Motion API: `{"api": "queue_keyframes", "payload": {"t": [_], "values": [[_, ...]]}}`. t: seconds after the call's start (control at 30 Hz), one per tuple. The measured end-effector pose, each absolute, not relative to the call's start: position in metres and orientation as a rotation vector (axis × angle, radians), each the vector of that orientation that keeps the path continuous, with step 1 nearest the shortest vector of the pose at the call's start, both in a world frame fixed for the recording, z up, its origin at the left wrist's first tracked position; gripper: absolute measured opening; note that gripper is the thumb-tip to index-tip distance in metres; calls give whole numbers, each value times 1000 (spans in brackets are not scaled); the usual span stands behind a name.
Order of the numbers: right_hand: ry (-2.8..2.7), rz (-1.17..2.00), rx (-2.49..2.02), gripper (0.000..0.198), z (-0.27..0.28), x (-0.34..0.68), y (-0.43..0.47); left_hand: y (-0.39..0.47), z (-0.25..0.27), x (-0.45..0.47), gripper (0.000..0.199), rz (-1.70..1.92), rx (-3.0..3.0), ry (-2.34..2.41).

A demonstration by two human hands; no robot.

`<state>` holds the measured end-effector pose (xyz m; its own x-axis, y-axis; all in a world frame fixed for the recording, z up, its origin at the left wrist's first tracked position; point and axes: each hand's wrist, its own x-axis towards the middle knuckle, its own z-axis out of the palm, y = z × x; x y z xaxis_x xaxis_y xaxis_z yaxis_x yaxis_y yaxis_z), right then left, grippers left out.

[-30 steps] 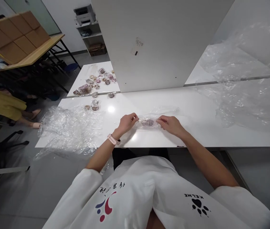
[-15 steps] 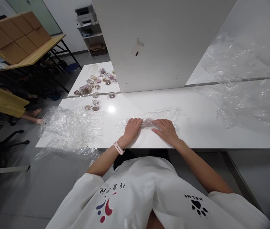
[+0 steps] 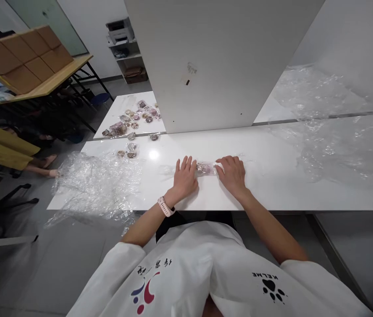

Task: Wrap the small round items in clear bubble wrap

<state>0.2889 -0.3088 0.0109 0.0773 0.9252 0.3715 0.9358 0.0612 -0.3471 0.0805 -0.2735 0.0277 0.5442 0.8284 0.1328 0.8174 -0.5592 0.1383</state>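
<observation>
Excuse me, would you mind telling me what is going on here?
Someone in a white printed T-shirt is handling a small, purplish bundle in clear plastic film on a glossy white table. The left hand lies with fingers spread at the bundle's left end, and the right hand has curled fingers at its right end. To the left lie crumpled clear plastic sheeting and small plastic-wrapped pieces.

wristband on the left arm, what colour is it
The wristband is pale pink; it shows in the head view, the only one.
</observation>
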Motion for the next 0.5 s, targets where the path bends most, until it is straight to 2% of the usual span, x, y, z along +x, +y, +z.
{"api": "queue_keyframes", "payload": {"t": [0.1,0.23,0.3,0.37,0.5], "values": [[-1713,170,-1792,31,-4,288,-330,-272,15,81,59,264,2501,1561],[-1280,593,-1677,45,-13,279,-338,-260,19,98,49,705,1913,1607],[-966,861,-1556,55,-8,271,-337,-264,31,112,48,974,1564,1393],[-717,1123,-1355,60,3,264,-337,-276,46,125,47,1095,1246,1073],[-623,1388,-978,55,32,263,-340,-298,62,138,41,987,779,660]]}}
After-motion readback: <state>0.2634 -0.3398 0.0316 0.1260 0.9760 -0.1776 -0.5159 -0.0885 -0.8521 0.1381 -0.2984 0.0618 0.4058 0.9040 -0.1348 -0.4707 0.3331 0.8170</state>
